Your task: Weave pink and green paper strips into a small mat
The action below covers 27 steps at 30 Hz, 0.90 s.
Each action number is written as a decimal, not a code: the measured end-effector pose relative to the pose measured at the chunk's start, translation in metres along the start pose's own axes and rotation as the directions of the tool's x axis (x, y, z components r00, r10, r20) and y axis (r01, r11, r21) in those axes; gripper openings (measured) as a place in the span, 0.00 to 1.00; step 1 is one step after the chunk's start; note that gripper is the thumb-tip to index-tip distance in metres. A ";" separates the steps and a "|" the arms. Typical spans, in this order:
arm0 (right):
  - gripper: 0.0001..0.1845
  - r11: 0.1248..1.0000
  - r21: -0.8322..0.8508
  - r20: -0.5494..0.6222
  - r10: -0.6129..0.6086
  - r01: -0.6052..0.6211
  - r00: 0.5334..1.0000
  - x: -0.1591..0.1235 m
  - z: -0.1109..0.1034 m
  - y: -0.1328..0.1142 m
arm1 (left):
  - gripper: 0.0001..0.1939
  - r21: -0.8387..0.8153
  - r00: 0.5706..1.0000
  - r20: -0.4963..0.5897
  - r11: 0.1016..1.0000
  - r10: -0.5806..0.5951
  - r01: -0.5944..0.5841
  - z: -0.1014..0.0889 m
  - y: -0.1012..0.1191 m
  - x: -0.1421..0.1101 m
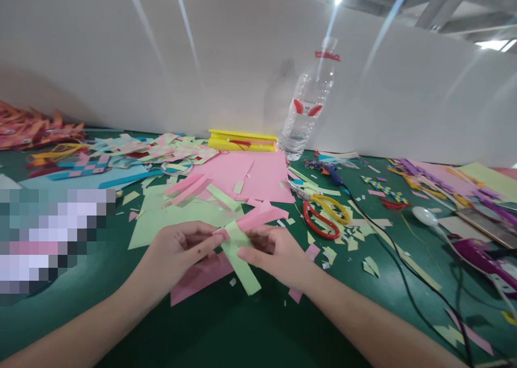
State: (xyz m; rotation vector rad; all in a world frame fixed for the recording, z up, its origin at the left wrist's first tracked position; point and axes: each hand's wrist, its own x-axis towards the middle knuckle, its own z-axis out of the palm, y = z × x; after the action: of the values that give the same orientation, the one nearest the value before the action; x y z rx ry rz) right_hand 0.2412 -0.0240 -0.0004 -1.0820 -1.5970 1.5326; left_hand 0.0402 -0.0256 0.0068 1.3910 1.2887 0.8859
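Observation:
Both of my hands meet over the front of the green table. My left hand [188, 252] pinches a pink paper strip [262, 215] where it crosses a light green paper strip [241, 257]. On the other side, my right hand [274, 252] has its thumb on the green strip, with the fingers curled behind it. The pink strip sticks out to the upper right, and the green one slants down toward me. Beneath my hands lies another pink paper piece [202, 279], partly covered by the left hand.
Red-and-yellow-handled scissors [325, 217] lie to the right among paper scraps. Behind them are a glue gun [327, 171] with a black cord and a tall plastic bottle [307, 106]. Pink sheets [258, 174], a green sheet [149, 225] and a heap of strips [161, 148] lie farther back.

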 end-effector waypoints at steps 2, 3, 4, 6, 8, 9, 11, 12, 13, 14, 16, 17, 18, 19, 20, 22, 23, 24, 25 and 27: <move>0.16 0.994 0.110 -0.014 0.017 -0.015 1.000 0.001 0.002 0.001 | 0.16 -0.007 1.000 0.024 1.000 -0.004 0.004 0.000 -0.001 0.000; 0.17 0.990 0.144 -0.038 0.016 -0.011 0.999 0.002 0.003 0.001 | 0.16 0.002 0.999 0.038 1.000 -0.004 0.004 0.001 -0.001 -0.001; 0.17 0.986 0.165 -0.075 0.016 -0.003 0.997 0.002 0.005 0.002 | 0.16 0.022 0.999 0.046 1.000 -0.002 0.001 0.001 -0.001 -0.001; 0.16 0.984 0.177 -0.156 0.021 0.007 0.988 0.003 0.008 0.003 | 0.17 0.077 0.999 0.047 0.997 0.003 -0.007 0.001 -0.001 -0.002; 0.17 0.990 0.142 -0.213 0.032 -0.001 0.977 0.003 0.010 0.004 | 0.19 0.116 0.999 0.038 0.993 0.016 -0.020 0.002 0.000 -0.003; 0.17 0.993 0.118 -0.226 0.030 -0.004 0.974 0.003 0.010 0.005 | 0.20 0.124 0.999 0.035 0.992 0.026 -0.030 0.002 0.001 -0.003; 0.16 0.996 0.084 -0.234 0.010 0.010 0.972 0.002 0.011 0.006 | 0.19 0.126 0.998 0.037 0.991 0.048 -0.053 0.003 0.002 -0.004; 0.16 0.997 0.079 -0.234 0.004 0.015 0.972 0.002 0.011 0.006 | 0.18 0.126 0.998 0.037 0.990 0.058 -0.062 0.003 0.002 -0.004; 0.16 0.996 0.086 -0.232 0.004 0.017 0.973 0.002 0.010 0.007 | 0.17 0.127 0.997 0.036 0.990 0.065 -0.069 0.003 0.002 -0.004; 0.16 0.995 0.098 -0.226 0.008 0.014 0.974 0.002 0.010 0.007 | 0.16 0.125 0.997 0.038 0.989 0.069 -0.073 0.003 0.002 -0.004; 0.17 0.992 0.127 -0.214 0.026 0.001 0.977 0.002 0.010 0.008 | 0.15 0.108 0.996 0.038 0.991 0.079 -0.083 0.004 0.002 -0.004; 0.17 0.991 0.137 -0.209 0.033 -0.004 0.977 0.002 0.010 0.008 | 0.15 0.096 0.996 0.032 0.991 0.088 -0.091 0.004 0.002 -0.004; 0.17 0.990 0.140 -0.208 0.036 -0.006 0.978 0.002 0.010 0.008 | 0.14 0.086 0.995 0.026 0.991 0.097 -0.099 0.004 0.003 -0.004; 0.16 0.991 0.137 -0.208 0.035 -0.006 0.977 0.003 0.010 0.008 | 0.13 0.080 0.994 0.021 0.991 0.106 -0.107 0.004 0.003 -0.004; 0.16 0.992 0.129 -0.208 0.031 -0.004 0.978 0.002 0.010 0.008 | 0.13 0.080 0.993 0.015 0.990 0.114 -0.115 0.004 0.003 -0.004; 0.15 0.994 0.111 -0.207 0.021 0.003 0.978 0.002 0.011 0.008 | 0.12 0.090 0.992 0.008 0.988 0.127 -0.127 0.004 0.004 -0.005; 0.15 0.994 0.106 -0.204 0.019 0.003 0.979 0.002 0.011 0.008 | 0.12 0.097 0.991 0.008 0.987 0.130 -0.130 0.004 0.004 -0.005; 0.15 0.995 0.100 -0.201 0.017 0.003 0.979 0.002 0.011 0.008 | 0.12 0.104 0.991 0.006 0.986 0.130 -0.130 0.004 0.004 -0.005; 0.15 0.996 0.090 -0.199 0.013 0.005 0.980 0.002 0.011 0.008 | 0.12 0.109 0.992 0.004 0.986 0.129 -0.128 0.004 0.003 -0.005; 0.15 0.998 0.057 -0.201 0.001 0.011 0.980 0.002 0.011 0.008 | 0.13 0.118 0.993 0.005 0.986 0.120 -0.120 0.003 0.002 -0.004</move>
State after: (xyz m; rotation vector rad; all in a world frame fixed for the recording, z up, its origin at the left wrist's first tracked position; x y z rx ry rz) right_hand 0.2312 -0.0273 -0.0091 -1.1600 -1.4089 1.4093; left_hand 0.0429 -0.0302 0.0080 1.5751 1.2868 0.9040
